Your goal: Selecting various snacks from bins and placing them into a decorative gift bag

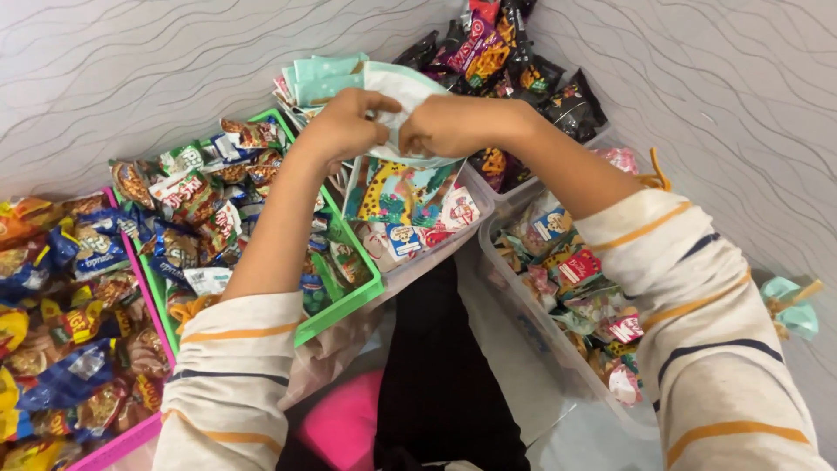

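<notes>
You have two hands in view, your left hand [344, 122] and your right hand [453, 126], both at the upper middle of the frame, and two striped sleeves [235, 366] in the lower half. Between the hands is one white bag [403, 92]. Four containers surround you: one pink basket [122, 440] at the lower left, one green basket [344, 305] left of centre, one clear tub [475, 196] at centre, and one clear bin [532, 314] at the right. One heap of dark snack packets [506, 57] sits at the upper middle. The small packets in the containers are too many and too overlapped to count. One teal bow [789, 310] lies at the right edge.
</notes>
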